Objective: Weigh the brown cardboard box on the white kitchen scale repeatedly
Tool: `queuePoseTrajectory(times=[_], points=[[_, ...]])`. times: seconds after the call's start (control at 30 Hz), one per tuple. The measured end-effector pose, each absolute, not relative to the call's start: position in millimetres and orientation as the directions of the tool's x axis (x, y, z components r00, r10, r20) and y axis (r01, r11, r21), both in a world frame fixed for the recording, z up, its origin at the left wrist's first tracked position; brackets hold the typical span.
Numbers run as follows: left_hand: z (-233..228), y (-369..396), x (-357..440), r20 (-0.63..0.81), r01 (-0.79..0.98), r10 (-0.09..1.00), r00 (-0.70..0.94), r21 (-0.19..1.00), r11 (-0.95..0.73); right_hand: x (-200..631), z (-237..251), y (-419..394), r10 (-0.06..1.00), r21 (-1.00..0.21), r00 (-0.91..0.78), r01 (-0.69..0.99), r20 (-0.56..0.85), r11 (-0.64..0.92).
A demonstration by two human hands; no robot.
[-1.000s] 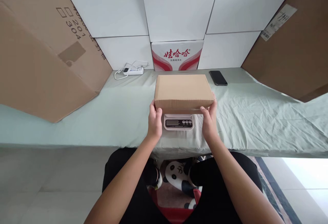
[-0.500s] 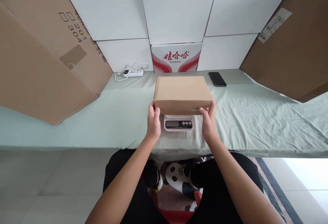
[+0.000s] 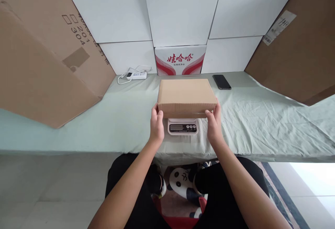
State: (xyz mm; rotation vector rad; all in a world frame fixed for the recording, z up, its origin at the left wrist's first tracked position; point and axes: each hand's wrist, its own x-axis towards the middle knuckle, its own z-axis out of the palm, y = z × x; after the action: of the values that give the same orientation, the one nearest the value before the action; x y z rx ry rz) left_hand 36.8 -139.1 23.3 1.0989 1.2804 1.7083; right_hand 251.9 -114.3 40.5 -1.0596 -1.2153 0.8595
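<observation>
A closed brown cardboard box sits over a white digital scale, hiding most of its top; whether it rests fully on the plate I cannot tell. The scale's small display and buttons show in front of the box. My left hand grips the box's near left corner, thumb on the front face and fingers along the side. At the near right corner my right hand holds it the same way, its fingers partly hidden behind the side.
A pale green cloth covers the table. At the back left lies a white power strip with a cable; a black phone is at the back right. White boxes and large cardboard panels wall the table in.
</observation>
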Motion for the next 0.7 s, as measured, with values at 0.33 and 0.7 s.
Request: queuePoseTrajectory(times=[0.33,0.7], points=[[21,-134,34,0.193,-0.043,0.899,-0.393,0.973,-0.228,256,26,-106,0.948,-0.963,0.196,-0.05,0.252,0.266],[21,-133,28,0.206,-0.05,0.893,-0.399,0.968,-0.246,263,20,-105,0.956,-0.968,0.229,-0.126,0.183,0.216]])
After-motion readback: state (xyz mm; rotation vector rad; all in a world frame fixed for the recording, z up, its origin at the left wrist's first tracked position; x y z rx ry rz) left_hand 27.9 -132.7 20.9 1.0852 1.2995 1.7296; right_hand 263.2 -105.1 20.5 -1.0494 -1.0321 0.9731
